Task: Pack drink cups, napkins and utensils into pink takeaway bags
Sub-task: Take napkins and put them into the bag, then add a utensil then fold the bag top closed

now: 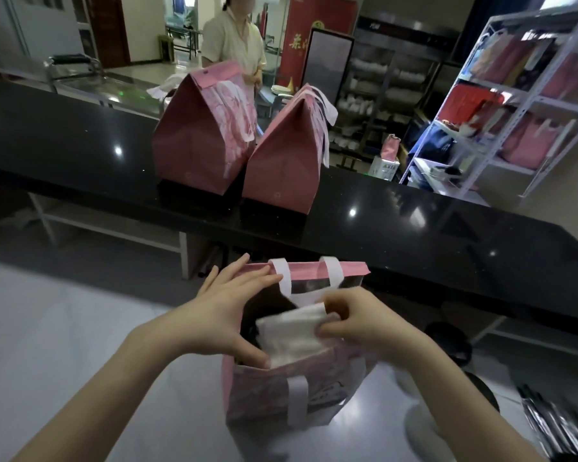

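Open pink bag [281, 395] on tabletop [141, 411]: right hand [357, 325] pinching white napkins [291, 331] in its mouth; left hand [227, 315], fingers straight, spreading the rim

both arms are bare as far up as can be seen. the left forearm [114, 378] and the right forearm [464, 395] are uncovered and slim, and the left hand [227, 308] and the right hand [357, 323] are bare too, with slender fingers [244, 281]; the nails are too blurred to make out.
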Motion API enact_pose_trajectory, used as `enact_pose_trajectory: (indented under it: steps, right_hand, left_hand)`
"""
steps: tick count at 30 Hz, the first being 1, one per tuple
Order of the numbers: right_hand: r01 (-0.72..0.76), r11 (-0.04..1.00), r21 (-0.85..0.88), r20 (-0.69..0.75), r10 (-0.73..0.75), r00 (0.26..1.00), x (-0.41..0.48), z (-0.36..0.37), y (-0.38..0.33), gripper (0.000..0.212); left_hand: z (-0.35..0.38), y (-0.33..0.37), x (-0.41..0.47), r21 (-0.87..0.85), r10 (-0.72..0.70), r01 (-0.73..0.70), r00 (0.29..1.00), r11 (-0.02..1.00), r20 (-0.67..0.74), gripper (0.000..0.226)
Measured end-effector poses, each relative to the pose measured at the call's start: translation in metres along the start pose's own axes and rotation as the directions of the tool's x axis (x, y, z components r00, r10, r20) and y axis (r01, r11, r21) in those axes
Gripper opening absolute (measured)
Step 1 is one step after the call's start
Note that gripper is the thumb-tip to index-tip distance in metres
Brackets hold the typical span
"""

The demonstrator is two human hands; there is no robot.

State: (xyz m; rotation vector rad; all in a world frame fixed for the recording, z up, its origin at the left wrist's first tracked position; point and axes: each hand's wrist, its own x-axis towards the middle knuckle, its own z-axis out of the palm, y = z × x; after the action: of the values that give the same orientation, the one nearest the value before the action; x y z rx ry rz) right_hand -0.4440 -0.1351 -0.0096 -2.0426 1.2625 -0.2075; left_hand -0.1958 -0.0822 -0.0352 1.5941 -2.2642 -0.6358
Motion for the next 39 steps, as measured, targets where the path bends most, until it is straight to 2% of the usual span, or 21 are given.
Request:
enact_pose_trajectory:
  steps: [2, 5, 8, 10, 12, 15, 16, 18, 20, 23, 26, 29, 33, 39]
  right_hand:
    - [-0.025, 0.997, -0.072, -0.1, 0.017, 0.995, 0.009, 0.003, 0.008, 0.018]
    - [-0.032, 0.979, -0.202, -0.14, 0.004, 0.99, 0.013, 0.006, 0.019, 0.038]
    - [0.024, 0.981, -0.193, -0.169, -0.057, 0.984, 0.006, -0.002, 0.026, 0.032]
    - [0.087, 0.98, -0.179, -0.175, -0.118, 0.977, -0.005, -0.012, 0.03, 0.029]
    - [0.157, 0.973, -0.169, -0.202, -0.19, 0.961, -0.024, -0.025, 0.036, 0.026]
    - [0.232, 0.959, -0.165, -0.285, -0.271, 0.919, -0.064, -0.051, 0.058, 0.017]
    - [0.223, 0.958, -0.18, -0.317, -0.271, 0.909, -0.079, -0.061, 0.07, 0.016]
    - [0.144, 0.969, -0.2, -0.38, -0.212, 0.9, -0.109, -0.084, 0.101, 0.017]
    - [0.025, 0.982, -0.186, -0.44, -0.106, 0.892, -0.138, -0.105, 0.14, 0.017]
    - [-0.159, 0.976, -0.151, -0.491, 0.066, 0.868, -0.184, -0.127, 0.206, 0.014]
    - [-0.335, 0.938, -0.089, -0.549, 0.234, 0.802, -0.229, -0.136, 0.271, 0.012]
    - [-0.488, 0.873, -0.006, -0.574, 0.397, 0.716, -0.268, -0.138, 0.328, 0.014]
    - [-0.661, 0.746, 0.081, -0.511, 0.601, 0.615, -0.3, -0.128, 0.391, 0.021]
    - [-0.73, 0.681, 0.048, -0.445, 0.669, 0.595, -0.297, -0.088, 0.445, 0.045]
  left_hand:
    - [0.001, 0.003, 0.001, -0.01, -0.015, 0.015, 1.0, 1.0, -0.005, 0.114]
    - [0.003, 0.006, 0.002, 0.01, -0.05, 0.05, 0.998, 0.999, -0.027, 0.105]
    - [0.003, 0.015, 0.004, 0.037, -0.094, 0.097, 0.991, 0.995, -0.092, 0.092]
    - [0.003, 0.027, 0.007, 0.038, -0.131, 0.141, 0.973, 0.989, -0.189, 0.077]
    - [0.004, 0.043, 0.012, 0.04, -0.125, 0.149, 0.926, 0.988, -0.355, 0.058]
    - [0.014, 0.077, 0.025, 0.073, -0.024, 0.082, 0.811, 0.994, -0.585, 0.03]
    - [0.018, 0.092, 0.032, 0.065, 0.001, 0.05, 0.784, 0.997, -0.62, 0.024]
    - [0.031, 0.128, 0.052, 0.038, 0.074, -0.064, 0.777, 0.997, -0.625, 0.017]
    - [0.05, 0.169, 0.078, 0.016, 0.172, -0.198, 0.807, 0.98, -0.564, 0.014]
    - [0.091, 0.228, 0.123, -0.015, 0.328, -0.362, 0.86, 0.932, -0.391, 0.008]
    - [0.141, 0.283, 0.172, -0.071, 0.435, -0.457, 0.876, 0.886, -0.207, 0.009]
    - [0.196, 0.331, 0.219, -0.062, 0.507, -0.508, 0.861, 0.859, -0.024, 0.007]
    - [0.271, 0.377, 0.271, -0.014, 0.543, -0.552, 0.816, 0.834, 0.197, 0.013]
    - [0.367, 0.412, 0.319, 0.095, 0.523, -0.608, 0.744, 0.788, 0.417, 0.026]
